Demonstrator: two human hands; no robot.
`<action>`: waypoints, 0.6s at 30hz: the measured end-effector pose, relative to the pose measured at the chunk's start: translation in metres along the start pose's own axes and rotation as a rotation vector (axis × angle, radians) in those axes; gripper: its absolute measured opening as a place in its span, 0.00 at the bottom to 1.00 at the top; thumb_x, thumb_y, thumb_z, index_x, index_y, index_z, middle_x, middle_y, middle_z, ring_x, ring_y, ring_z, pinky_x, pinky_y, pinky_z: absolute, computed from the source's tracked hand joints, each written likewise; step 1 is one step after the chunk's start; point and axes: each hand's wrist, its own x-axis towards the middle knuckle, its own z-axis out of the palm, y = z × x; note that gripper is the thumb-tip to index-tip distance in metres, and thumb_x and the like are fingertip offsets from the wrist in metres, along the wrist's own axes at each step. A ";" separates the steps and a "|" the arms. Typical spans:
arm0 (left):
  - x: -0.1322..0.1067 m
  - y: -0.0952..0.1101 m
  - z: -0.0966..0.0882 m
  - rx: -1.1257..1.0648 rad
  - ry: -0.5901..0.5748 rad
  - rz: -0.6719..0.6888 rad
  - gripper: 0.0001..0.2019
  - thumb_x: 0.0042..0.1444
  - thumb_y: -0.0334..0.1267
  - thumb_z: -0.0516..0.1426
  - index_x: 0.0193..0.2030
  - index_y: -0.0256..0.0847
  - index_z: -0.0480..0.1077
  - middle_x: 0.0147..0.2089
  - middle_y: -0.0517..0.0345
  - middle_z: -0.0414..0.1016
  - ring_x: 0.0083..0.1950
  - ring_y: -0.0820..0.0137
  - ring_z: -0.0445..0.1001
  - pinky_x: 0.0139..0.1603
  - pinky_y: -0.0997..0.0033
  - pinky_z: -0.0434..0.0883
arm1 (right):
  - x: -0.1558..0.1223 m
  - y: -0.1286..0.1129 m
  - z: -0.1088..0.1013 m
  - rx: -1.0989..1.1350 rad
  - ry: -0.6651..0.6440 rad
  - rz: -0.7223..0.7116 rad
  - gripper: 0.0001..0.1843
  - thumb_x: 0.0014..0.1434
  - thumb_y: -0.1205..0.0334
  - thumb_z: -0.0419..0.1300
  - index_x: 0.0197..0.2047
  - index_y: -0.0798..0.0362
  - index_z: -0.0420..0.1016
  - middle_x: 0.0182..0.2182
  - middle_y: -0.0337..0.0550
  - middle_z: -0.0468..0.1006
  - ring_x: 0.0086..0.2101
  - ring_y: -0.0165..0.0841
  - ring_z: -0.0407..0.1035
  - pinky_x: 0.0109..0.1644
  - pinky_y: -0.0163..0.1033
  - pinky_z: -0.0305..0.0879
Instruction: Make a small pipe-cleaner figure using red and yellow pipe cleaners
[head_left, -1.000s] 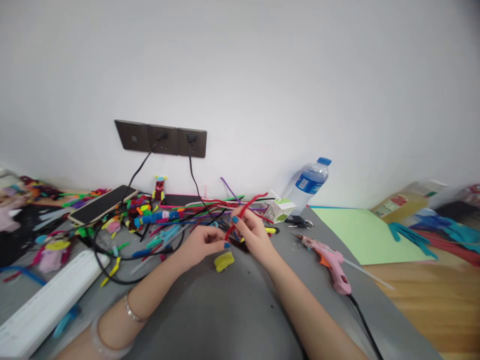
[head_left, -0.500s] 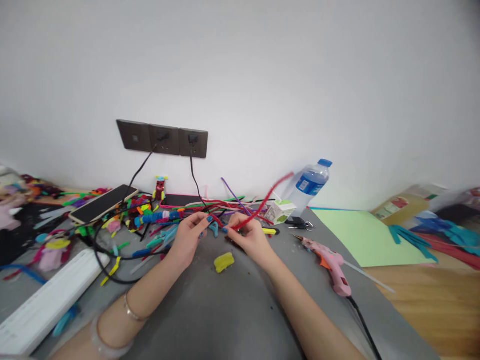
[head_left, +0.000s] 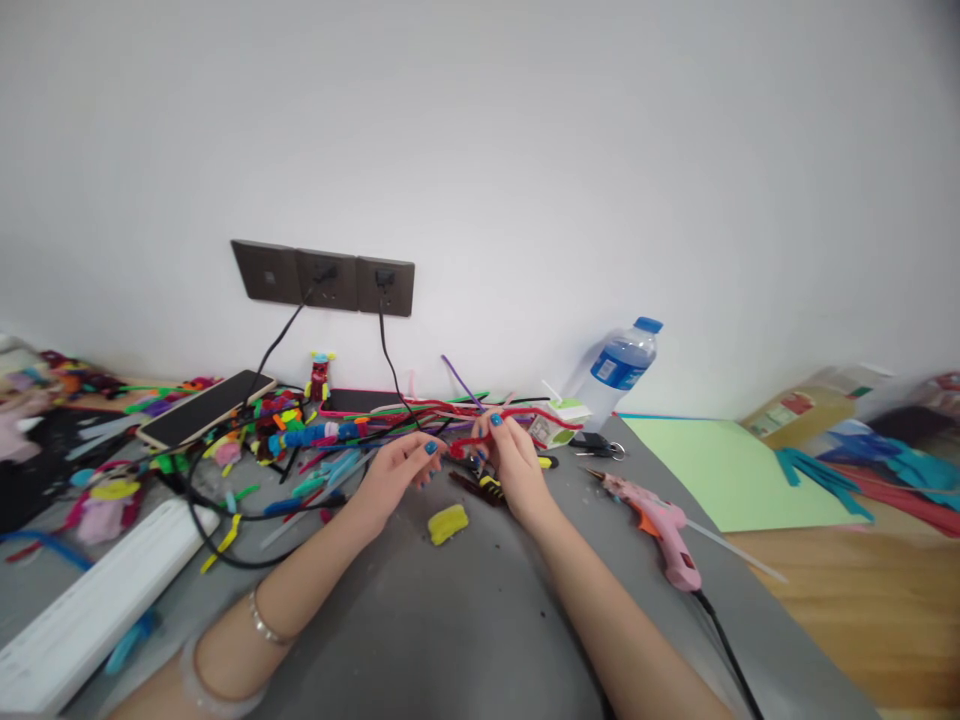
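My right hand (head_left: 516,468) is closed in a pinch on a red pipe cleaner (head_left: 544,412). Its near end is bent into a small curl pointing left, while the long tail runs off to the right. Just left of that curl is my left hand (head_left: 394,478), with loosely bent fingers, the thumb apart from the other fingertips and nothing visible between them. A yellow fuzzy piece (head_left: 448,524) lies on the grey table below the hands. Under my right hand sits a dark and yellow tool (head_left: 491,488), partly hidden.
Pipe cleaners, a phone (head_left: 206,408) and small fuzzy figures crowd the left, beside a white power strip (head_left: 97,610) and black cables. Rightward are a water bottle (head_left: 626,358), a small carton (head_left: 555,425), keys (head_left: 596,443), a pink glue gun (head_left: 660,525) and green paper (head_left: 727,475).
My left hand has come off the red pipe cleaner and moved slightly left. The pipe cleaner's end is now curled, and its tail has swung down from upright to nearly level.
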 end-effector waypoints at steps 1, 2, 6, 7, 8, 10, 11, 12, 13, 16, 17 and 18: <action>-0.001 0.000 0.001 0.012 -0.028 -0.006 0.20 0.52 0.55 0.61 0.36 0.37 0.75 0.29 0.57 0.72 0.26 0.74 0.65 0.26 0.76 0.60 | 0.000 -0.001 -0.001 -0.015 -0.008 -0.015 0.24 0.62 0.37 0.52 0.29 0.49 0.61 0.20 0.34 0.59 0.22 0.30 0.54 0.26 0.36 0.53; -0.001 0.000 0.002 0.028 -0.053 -0.009 0.21 0.52 0.56 0.60 0.35 0.37 0.75 0.29 0.57 0.72 0.26 0.75 0.65 0.26 0.76 0.60 | -0.001 -0.002 -0.001 -0.042 -0.022 -0.043 0.24 0.63 0.38 0.52 0.28 0.49 0.61 0.21 0.34 0.59 0.23 0.30 0.54 0.27 0.37 0.53; -0.004 -0.002 0.003 0.096 -0.164 0.018 0.18 0.52 0.53 0.62 0.33 0.36 0.75 0.27 0.59 0.72 0.27 0.75 0.64 0.28 0.76 0.60 | -0.006 -0.008 0.000 -0.180 -0.121 -0.153 0.24 0.66 0.42 0.49 0.27 0.50 0.60 0.24 0.36 0.60 0.26 0.30 0.54 0.31 0.38 0.53; -0.004 -0.002 0.003 0.108 -0.195 0.017 0.17 0.51 0.51 0.63 0.33 0.36 0.74 0.27 0.59 0.72 0.27 0.75 0.64 0.29 0.76 0.61 | -0.007 -0.008 0.000 -0.203 -0.151 -0.157 0.24 0.67 0.42 0.48 0.27 0.51 0.60 0.25 0.37 0.61 0.26 0.30 0.54 0.32 0.38 0.53; -0.004 -0.002 0.003 0.118 -0.228 0.006 0.16 0.51 0.50 0.64 0.32 0.36 0.74 0.26 0.60 0.72 0.27 0.75 0.65 0.29 0.76 0.61 | -0.009 -0.008 0.000 -0.221 -0.177 -0.150 0.24 0.68 0.42 0.46 0.27 0.51 0.60 0.25 0.37 0.61 0.26 0.30 0.54 0.32 0.38 0.53; -0.005 -0.003 0.003 0.133 -0.296 -0.044 0.15 0.49 0.48 0.65 0.30 0.35 0.73 0.26 0.60 0.71 0.27 0.75 0.65 0.29 0.75 0.62 | -0.011 -0.007 0.000 -0.252 -0.218 -0.129 0.25 0.68 0.42 0.45 0.27 0.51 0.59 0.24 0.36 0.60 0.26 0.30 0.54 0.32 0.37 0.52; -0.005 -0.003 0.004 0.138 -0.329 -0.073 0.15 0.49 0.47 0.65 0.29 0.35 0.72 0.25 0.60 0.71 0.26 0.75 0.65 0.29 0.75 0.61 | -0.011 -0.007 0.000 -0.264 -0.236 -0.122 0.25 0.68 0.42 0.45 0.27 0.51 0.58 0.24 0.36 0.59 0.26 0.30 0.53 0.31 0.37 0.52; -0.006 -0.003 0.004 0.144 -0.361 -0.095 0.15 0.49 0.47 0.65 0.29 0.36 0.72 0.25 0.60 0.70 0.25 0.75 0.64 0.28 0.75 0.61 | -0.012 -0.006 0.000 -0.275 -0.256 -0.119 0.25 0.68 0.42 0.45 0.26 0.51 0.58 0.23 0.36 0.58 0.26 0.30 0.53 0.31 0.37 0.52; -0.006 -0.003 0.004 0.149 -0.385 -0.107 0.15 0.48 0.46 0.65 0.29 0.36 0.71 0.24 0.61 0.70 0.25 0.75 0.64 0.28 0.75 0.61 | -0.012 -0.006 0.001 -0.284 -0.277 -0.119 0.25 0.68 0.42 0.45 0.26 0.51 0.57 0.23 0.35 0.58 0.26 0.29 0.53 0.31 0.37 0.51; -0.007 -0.002 0.005 0.157 -0.411 -0.093 0.15 0.48 0.45 0.65 0.27 0.37 0.69 0.23 0.63 0.67 0.24 0.76 0.62 0.26 0.76 0.59 | -0.012 -0.007 0.002 -0.288 -0.305 -0.130 0.25 0.68 0.43 0.46 0.25 0.51 0.58 0.22 0.36 0.60 0.25 0.29 0.54 0.31 0.36 0.52; -0.007 -0.001 0.005 0.156 -0.404 -0.080 0.15 0.48 0.45 0.65 0.27 0.37 0.67 0.23 0.64 0.65 0.24 0.77 0.60 0.26 0.76 0.58 | -0.012 -0.007 0.002 -0.281 -0.288 -0.131 0.25 0.67 0.43 0.46 0.25 0.51 0.59 0.22 0.36 0.60 0.25 0.29 0.54 0.31 0.36 0.53; -0.008 0.000 0.005 0.153 -0.390 -0.066 0.16 0.49 0.46 0.65 0.26 0.38 0.65 0.22 0.65 0.62 0.24 0.77 0.59 0.25 0.76 0.57 | -0.011 -0.008 0.003 -0.268 -0.261 -0.129 0.25 0.67 0.42 0.48 0.26 0.51 0.60 0.23 0.36 0.61 0.25 0.29 0.55 0.31 0.36 0.53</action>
